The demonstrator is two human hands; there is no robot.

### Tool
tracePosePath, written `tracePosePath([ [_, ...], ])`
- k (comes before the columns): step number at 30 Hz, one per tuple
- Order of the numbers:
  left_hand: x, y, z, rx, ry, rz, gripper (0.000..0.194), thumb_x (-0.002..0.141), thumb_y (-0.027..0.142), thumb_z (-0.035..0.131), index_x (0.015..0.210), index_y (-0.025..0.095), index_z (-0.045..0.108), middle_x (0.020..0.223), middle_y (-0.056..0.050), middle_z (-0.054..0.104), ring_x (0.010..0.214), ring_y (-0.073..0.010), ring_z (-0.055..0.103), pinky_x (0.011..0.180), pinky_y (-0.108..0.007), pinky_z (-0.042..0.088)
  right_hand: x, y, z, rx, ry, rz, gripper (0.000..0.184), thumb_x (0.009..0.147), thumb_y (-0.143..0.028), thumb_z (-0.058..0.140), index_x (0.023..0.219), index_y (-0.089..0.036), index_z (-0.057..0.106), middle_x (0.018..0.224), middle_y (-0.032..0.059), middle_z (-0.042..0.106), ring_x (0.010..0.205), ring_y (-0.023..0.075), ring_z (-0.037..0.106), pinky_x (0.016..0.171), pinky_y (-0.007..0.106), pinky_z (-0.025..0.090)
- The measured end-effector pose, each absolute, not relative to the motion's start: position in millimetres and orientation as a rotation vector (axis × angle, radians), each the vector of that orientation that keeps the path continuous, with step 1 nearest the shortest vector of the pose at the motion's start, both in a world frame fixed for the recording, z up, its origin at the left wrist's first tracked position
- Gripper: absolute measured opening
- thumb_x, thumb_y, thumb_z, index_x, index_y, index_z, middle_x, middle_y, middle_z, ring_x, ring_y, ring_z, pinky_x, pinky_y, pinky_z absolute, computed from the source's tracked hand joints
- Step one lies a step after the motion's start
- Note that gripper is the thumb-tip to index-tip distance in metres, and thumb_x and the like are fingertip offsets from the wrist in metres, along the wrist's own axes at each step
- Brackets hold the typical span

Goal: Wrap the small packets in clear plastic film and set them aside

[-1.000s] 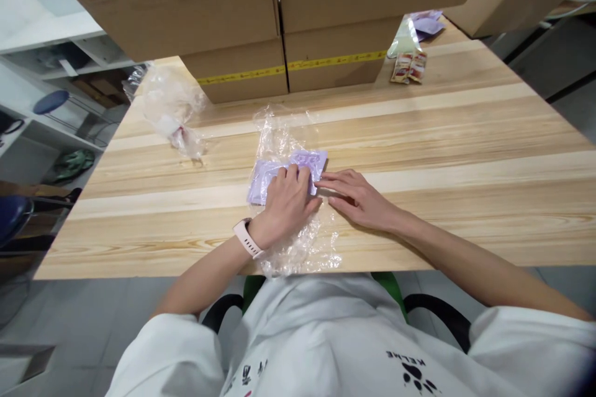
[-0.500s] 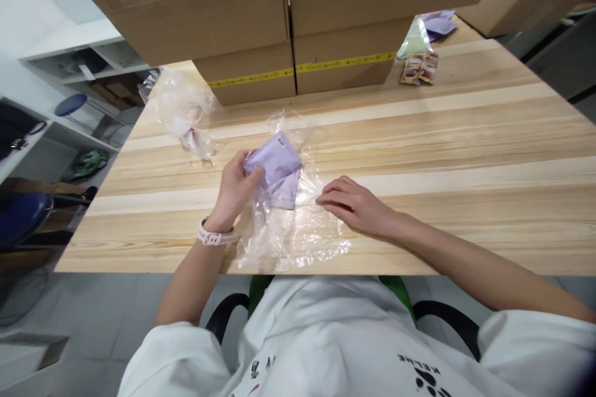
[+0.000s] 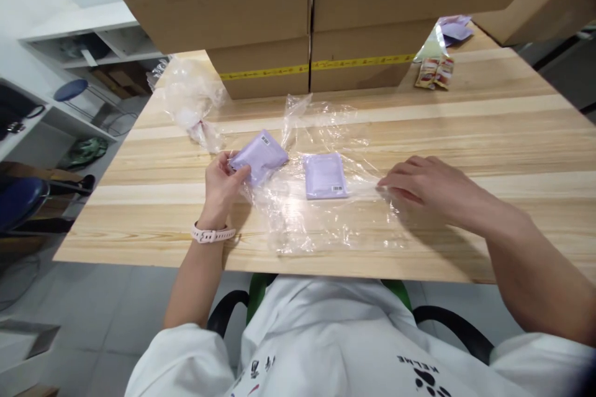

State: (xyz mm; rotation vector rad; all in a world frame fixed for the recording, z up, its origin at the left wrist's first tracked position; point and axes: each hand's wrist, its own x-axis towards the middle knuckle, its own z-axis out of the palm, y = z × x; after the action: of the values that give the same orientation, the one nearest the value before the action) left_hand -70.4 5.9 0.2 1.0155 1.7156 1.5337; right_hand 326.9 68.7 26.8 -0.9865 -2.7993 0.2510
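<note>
My left hand (image 3: 225, 186) grips a flat purple packet (image 3: 261, 156) by its lower left corner, thumb on top. A small barcode label shows near the packet's upper edge. A second purple packet (image 3: 325, 175) lies flat within or under a clear plastic bag (image 3: 298, 223); which of the two I cannot tell. The bag is spread wrinkled across the wood. My right hand (image 3: 426, 189) pinches the bag's right side between thumb and fingers, pulling the film taut.
Cardboard boxes (image 3: 261, 12) with yellow tape stand along the back. Crumpled clear plastic (image 3: 190, 99) lies at the back left. Two small brown-and-red sachets (image 3: 434, 73) sit at the back right, near more purple packets (image 3: 455, 30). The wooden table (image 3: 503, 136) ends close to my body.
My right hand has moved right, stretching the bag with it. My left hand has shifted slightly left with its packet. The two packets, overlapping before, now lie apart.
</note>
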Motion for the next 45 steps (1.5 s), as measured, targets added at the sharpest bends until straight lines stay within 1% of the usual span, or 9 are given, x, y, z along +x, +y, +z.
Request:
tracePosePath([
  [4, -65.6, 2.8, 4.3, 1.068, 1.549, 1.477, 0.047, 0.056, 0.02, 0.085, 0.099, 0.016, 0.067, 0.086, -0.001, 0.069, 0.071, -0.0134, 0.061, 0.06, -0.024, 0.054, 299.1, 76.4, 42.4, -0.918, -2.696, 0.317, 0.032, 0.101, -0.036, 0.046, 0.111, -0.024, 0.074, 0.11, 0.0109, 0.073, 0.103, 0.0321, 0.063, 0.084, 0.046, 0.049],
  [11, -49.3, -0.8, 3.4, 1.203, 1.352, 1.379, 0.049, 0.058, 0.021, 0.089, 0.104, 0.018, 0.071, 0.106, -0.006, 0.072, 0.083, -0.0155, 0.064, 0.067, -0.026, 0.056, 196.2, 103.5, 25.2, -0.824, -2.307, 1.033, 0.045, 0.093, -0.036, 0.065, 0.137, -0.028, 0.059, 0.131, 0.0094, 0.067, 0.115, 0.0288, 0.063, 0.096, 0.048, 0.053],
  [19, -46.4, -4.9, 7.6, 1.127, 1.264, 1.339, 0.052, 0.06, 0.017, 0.089, 0.109, 0.019, 0.071, 0.105, -0.006, 0.073, 0.083, -0.0159, 0.067, 0.073, -0.029, 0.058, 166.7, 141.8, 15.8, -0.87, -1.736, 1.738, 0.016, 0.079, -0.023, 0.079, 0.093, -0.021, 0.071, 0.085, 0.0005, 0.07, 0.077, 0.0151, 0.063, 0.074, 0.032, 0.056],
  [26, -67.1, -2.7, 4.2, 0.984, 1.548, 1.415, 0.045, 0.063, 0.009, 0.074, 0.107, 0.018, 0.07, 0.093, -0.005, 0.071, 0.077, -0.0156, 0.064, 0.065, -0.026, 0.052, 225.5, 186.2, 56.0, -0.732, -1.565, 1.677, 0.032, 0.076, -0.042, 0.086, 0.074, -0.019, 0.064, 0.068, -0.0024, 0.058, 0.062, 0.0108, 0.051, 0.058, 0.024, 0.043],
  [31, -71.5, -2.4, 0.9, 1.158, 1.966, 1.625, 0.049, 0.065, 0.002, 0.062, 0.11, 0.022, 0.068, 0.119, -0.007, 0.067, 0.11, -0.0229, 0.06, 0.091, -0.037, 0.052, 237.5, 186.9, 41.2, -0.855, -2.033, 1.75, 0.03, 0.08, -0.046, 0.08, 0.079, -0.019, 0.068, 0.071, -0.0001, 0.06, 0.063, 0.0118, 0.051, 0.058, 0.026, 0.04],
  [35, -47.4, -10.7, 19.7, 1.555, 1.973, 1.767, 0.042, 0.076, 0.003, 0.054, 0.111, 0.024, 0.067, 0.117, -0.005, 0.067, 0.116, -0.0227, 0.06, 0.101, -0.041, 0.049, 238.4, 173.5, 18.2, -0.983, -2.238, 1.56, 0.026, 0.087, -0.048, 0.071, 0.088, -0.022, 0.07, 0.085, 0.0034, 0.069, 0.074, 0.0174, 0.06, 0.063, 0.03, 0.047],
  [37, -27.9, -13.0, 29.3, 1.762, 1.805, 1.602, 0.032, 0.084, 0.007, 0.054, 0.108, 0.023, 0.067, 0.112, -0.005, 0.069, 0.11, -0.0223, 0.063, 0.097, -0.04, 0.052, 244.5, 166.2, 10.9, -1.001, -2.27, 1.421, 0.03, 0.085, -0.048, 0.073, 0.106, -0.027, 0.07, 0.101, 0.0053, 0.072, 0.088, 0.0221, 0.065, 0.072, 0.035, 0.054],
  [41, 10.1, -7.5, 26.6, 2.07, 1.522, 1.002, 0.032, 0.087, 0.018, 0.064, 0.119, 0.023, 0.064, 0.127, -0.008, 0.067, 0.121, -0.0277, 0.058, 0.1, -0.046, 0.05, 264.6, 150.2, 3.5, -0.951, -2.402, 1.276, 0.073, 0.076, -0.048, 0.081, 0.142, -0.031, 0.055, 0.129, 0.0085, 0.067, 0.109, 0.0277, 0.066, 0.092, 0.045, 0.056],
  [45, 34.8, 4.1, 6.5, 2.118, 1.538, 0.617, 0.048, 0.082, 0.018, 0.07, 0.129, 0.021, 0.057, 0.14, -0.013, 0.057, 0.128, -0.0337, 0.05, 0.105, -0.053, 0.045, 276.9, 132.5, -2.4, -0.969, -2.492, 1.017, 0.081, 0.075, -0.046, 0.082, 0.148, -0.029, 0.052, 0.134, 0.0117, 0.064, 0.114, 0.0322, 0.064, 0.098, 0.053, 0.053],
])
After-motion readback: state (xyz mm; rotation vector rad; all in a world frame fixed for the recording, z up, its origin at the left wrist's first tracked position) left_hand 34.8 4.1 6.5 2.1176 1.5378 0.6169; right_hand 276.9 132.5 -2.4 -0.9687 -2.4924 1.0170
